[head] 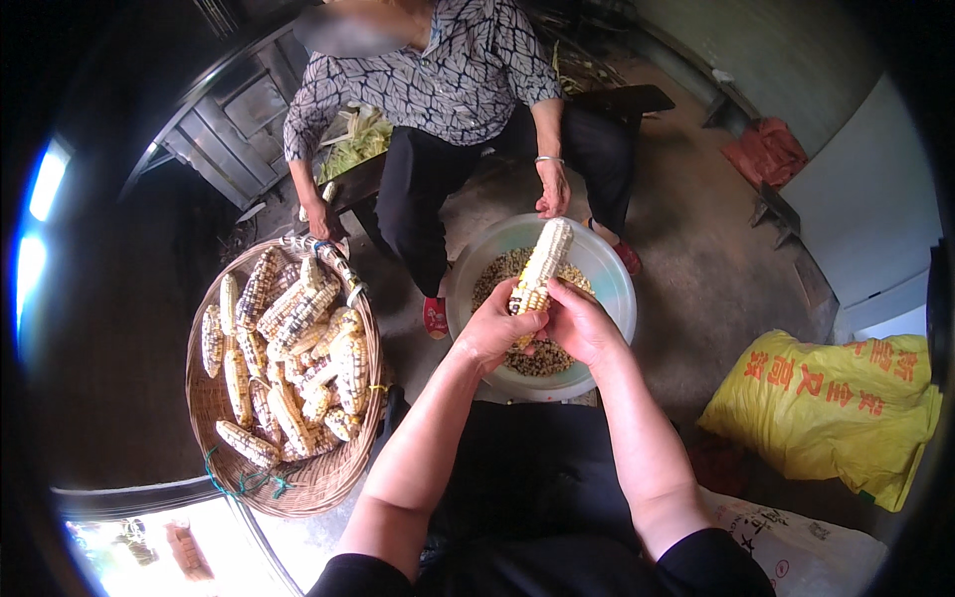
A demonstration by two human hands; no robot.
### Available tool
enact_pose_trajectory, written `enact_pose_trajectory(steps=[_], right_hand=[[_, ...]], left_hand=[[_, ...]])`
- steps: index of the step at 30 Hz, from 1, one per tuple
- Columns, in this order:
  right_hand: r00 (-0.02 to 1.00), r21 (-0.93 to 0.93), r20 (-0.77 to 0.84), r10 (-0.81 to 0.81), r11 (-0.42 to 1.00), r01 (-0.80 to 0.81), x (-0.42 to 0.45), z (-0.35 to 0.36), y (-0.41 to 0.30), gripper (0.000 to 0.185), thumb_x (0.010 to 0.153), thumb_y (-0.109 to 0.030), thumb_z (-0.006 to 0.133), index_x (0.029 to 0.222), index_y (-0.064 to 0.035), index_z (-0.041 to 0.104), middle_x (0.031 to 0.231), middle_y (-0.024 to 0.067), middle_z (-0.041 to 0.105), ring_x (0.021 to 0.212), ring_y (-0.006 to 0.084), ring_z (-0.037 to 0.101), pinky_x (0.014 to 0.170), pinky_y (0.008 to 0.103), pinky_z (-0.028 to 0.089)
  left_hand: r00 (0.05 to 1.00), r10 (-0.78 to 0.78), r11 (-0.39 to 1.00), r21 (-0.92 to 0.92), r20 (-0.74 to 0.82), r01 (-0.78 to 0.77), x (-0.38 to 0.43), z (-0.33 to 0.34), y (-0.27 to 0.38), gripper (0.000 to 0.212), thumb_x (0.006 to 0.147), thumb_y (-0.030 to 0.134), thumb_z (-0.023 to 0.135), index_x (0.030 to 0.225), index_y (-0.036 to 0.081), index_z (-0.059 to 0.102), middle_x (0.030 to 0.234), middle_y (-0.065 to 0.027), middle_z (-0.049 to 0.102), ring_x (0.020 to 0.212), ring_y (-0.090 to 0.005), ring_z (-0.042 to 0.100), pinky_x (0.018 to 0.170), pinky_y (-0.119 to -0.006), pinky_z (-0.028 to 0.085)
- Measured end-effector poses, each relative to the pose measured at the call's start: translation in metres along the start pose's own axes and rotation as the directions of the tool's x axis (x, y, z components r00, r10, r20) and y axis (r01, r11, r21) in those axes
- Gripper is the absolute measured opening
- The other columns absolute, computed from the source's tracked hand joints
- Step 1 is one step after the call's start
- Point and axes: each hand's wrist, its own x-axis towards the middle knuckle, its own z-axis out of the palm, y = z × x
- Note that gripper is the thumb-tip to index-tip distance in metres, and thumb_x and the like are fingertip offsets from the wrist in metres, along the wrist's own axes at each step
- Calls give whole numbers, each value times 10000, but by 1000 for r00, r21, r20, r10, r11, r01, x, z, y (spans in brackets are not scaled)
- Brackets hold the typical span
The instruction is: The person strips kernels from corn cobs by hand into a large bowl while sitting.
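Both my hands hold one corn cob (548,254) tilted above a plastic basin (618,298). Its upper part is bare of kernels, while dark and yellow kernels remain on the lower part. My left hand (496,328) grips the lower end from the left. On the other side, my right hand (583,321) has its thumb against the cob near the edge of the kernels. Loose mixed-colour corn kernels (541,360) lie in the basin. To the left, a woven wicker basket (328,489) holds several ears of speckled corn (287,317).
A person in a patterned shirt (455,82) sits opposite, one hand (324,222) at the basket's rim, the other (553,195) over the basin's far edge. A yellow woven sack (813,410) and a white sack (798,545) lie at right. Husks (358,145) are behind a dark bench (351,183).
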Motion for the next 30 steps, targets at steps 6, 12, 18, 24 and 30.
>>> enact_pose_trajectory(steps=[6,12,18,24,30], right_hand=[[995,-51,-103,9,999,-15,2,4,16,366,948,-357,504,1198,-90,508,1023,43,589,890,140,563,655,286,463],[946,11,-313,86,996,-87,8,5,34,440,989,-422,340,1225,-78,482,1037,75,590,886,202,585,695,361,499],[912,10,-399,95,995,-99,7,-2,42,420,988,-411,359,1240,-101,487,1115,63,586,1011,205,563,850,385,467],[918,37,-377,125,992,-119,8,-7,39,447,969,-469,366,1223,-122,488,1055,52,589,918,203,579,719,382,494],[971,138,-225,80,989,-49,-5,20,11,440,943,-452,435,1244,-132,455,1034,50,572,824,185,576,583,336,494]], left_hand=[[995,-11,987,161,-99,27,-4,9,-2,734,767,95,702,1365,9,286,969,-85,593,769,-152,583,507,-266,464],[978,-75,867,472,-193,160,2,11,-4,1016,706,149,713,1444,-36,41,984,-146,597,691,-175,596,466,-268,470],[993,-29,851,519,-116,86,8,7,-16,993,717,141,713,1477,64,79,1053,-124,603,725,-142,599,539,-254,490],[992,-110,872,474,-61,126,3,8,-8,944,747,99,690,1483,103,100,1036,-92,606,699,-123,582,527,-245,471],[988,-123,990,-58,89,128,-2,6,0,876,783,7,615,1479,146,101,837,-70,578,603,-158,577,399,-256,410]])
